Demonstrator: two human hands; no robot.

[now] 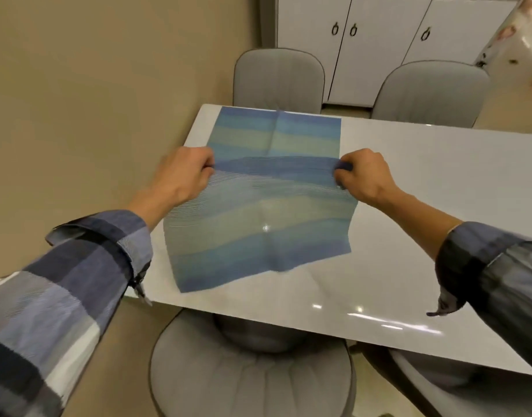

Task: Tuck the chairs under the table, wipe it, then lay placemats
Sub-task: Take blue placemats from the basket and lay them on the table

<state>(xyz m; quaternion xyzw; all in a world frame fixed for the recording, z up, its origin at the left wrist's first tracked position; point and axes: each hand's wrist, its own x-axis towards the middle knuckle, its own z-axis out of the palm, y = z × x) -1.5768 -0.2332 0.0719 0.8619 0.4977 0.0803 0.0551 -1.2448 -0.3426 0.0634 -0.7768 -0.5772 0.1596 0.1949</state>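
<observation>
White glossy worktop (424,188), long side running to the right, left end close to beige wall (78,85). Four grey chairs: far-left chair (278,78) & far-right chair (430,91) w/ backs just behind far edge, near chair (252,371) w/ seat partly under near edge, 4th chair (457,386) at btm right, mostly cut off. Looks like tucking is done; surface shiny, no cloth in view, so wiping prob. finished too, can't confirm.

Far mat (276,130), blue-green stripes, lying flat at far-left corner in front of far-left chair, centre crease showing. Near mat (258,224), same pattern, held up off surface at its far edge, near part draping down toward near edge, slightly overlapping far mat in view. Prob. held taut at both sides to lower it flat & square opposite near chair.

Left hand (183,176) pinching left side of near mat, fingers curled round edge. Right hand (364,176) gripping right side, cloth bunched in fingers. Plaid sleeves on both arms.

Fingertips hidden behind fabric. Whether near mat's lower edge touches worktop: can't tell. White cupboards (379,40) behind. Something patterned at top right cut off, unclear.
</observation>
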